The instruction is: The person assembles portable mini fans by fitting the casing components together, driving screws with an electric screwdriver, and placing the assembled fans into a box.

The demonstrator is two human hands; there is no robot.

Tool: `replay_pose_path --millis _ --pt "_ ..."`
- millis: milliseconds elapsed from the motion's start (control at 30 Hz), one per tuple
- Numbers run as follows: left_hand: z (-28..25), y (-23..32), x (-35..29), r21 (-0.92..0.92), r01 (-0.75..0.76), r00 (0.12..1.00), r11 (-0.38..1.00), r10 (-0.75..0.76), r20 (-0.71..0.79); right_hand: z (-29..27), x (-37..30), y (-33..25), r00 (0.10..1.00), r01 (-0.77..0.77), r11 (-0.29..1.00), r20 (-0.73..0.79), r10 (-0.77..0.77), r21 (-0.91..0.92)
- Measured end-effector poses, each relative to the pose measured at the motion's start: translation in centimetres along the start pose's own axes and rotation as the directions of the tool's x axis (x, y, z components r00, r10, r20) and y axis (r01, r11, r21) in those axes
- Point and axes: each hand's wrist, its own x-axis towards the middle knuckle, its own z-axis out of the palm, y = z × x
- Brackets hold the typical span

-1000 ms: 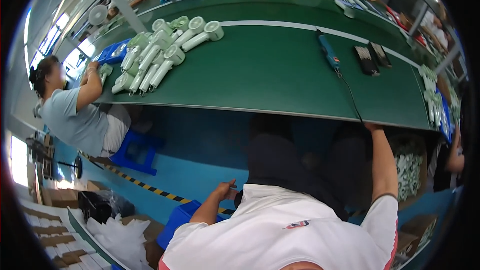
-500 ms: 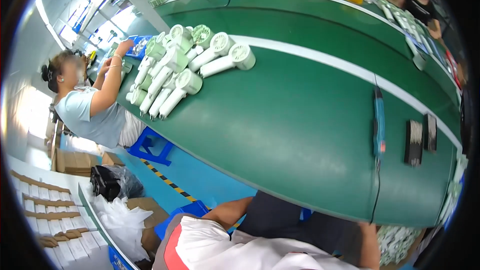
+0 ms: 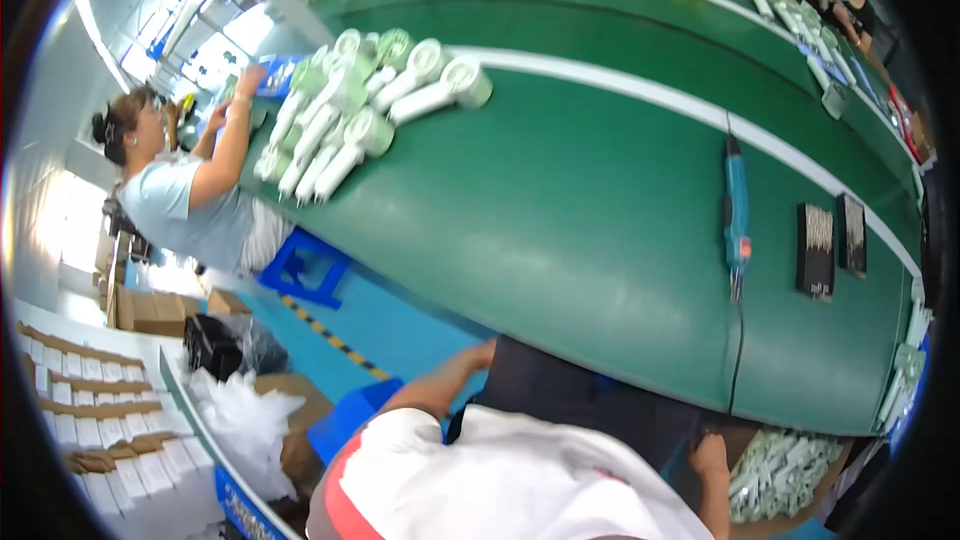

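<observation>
Our right hand (image 3: 708,455) sits below the table edge, nearest the bin of pale parts (image 3: 780,472) just right; grip unclear. Left hand hidden.

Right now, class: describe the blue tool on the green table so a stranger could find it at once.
Start at the long green table and find its white stripe. Just below the stripe lies a slim blue power screwdriver, with a black cable trailing off the near edge. Unlike the two flat black trays to its right, it is long and blue.

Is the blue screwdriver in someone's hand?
No, the blue screwdriver lies untouched on the green table.
</observation>
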Motion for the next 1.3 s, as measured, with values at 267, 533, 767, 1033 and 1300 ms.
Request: replay_pose_path --millis 267,533,767,1033,1300 --pt "-33.9 42.1 -3.1 0.797 0.052 0.733 0.602 0.519 -0.440 -5.7 -8.8 -11.0 0.964 0.126 0.969 0.256 -0.069 -0.214" --pt "-47.2 39.2 9.5 0.832 0.501 0.619 0.238 0.574 -0.536 -20.3 -11.1 -23.8 0.885 0.404 0.913 -0.280 -0.373 0.061" --pt "-48.4 37.8 9.9 0.838 0.493 0.699 0.234 0.467 -0.542 -21.4 -10.0 -24.4 0.827 0.499 0.863 -0.344 -0.445 0.082" --pt "-49.8 36.6 11.4 0.880 0.236 0.695 0.412 0.561 -0.449 -23.3 -7.4 -25.2 0.794 0.557 0.829 -0.323 -0.515 0.047" --pt "-53.3 36.1 8.7 0.844 0.330 0.626 0.423 0.571 -0.531 -24.7 -3.8 -26.3 0.604 0.754 0.651 -0.298 -0.739 -0.088"
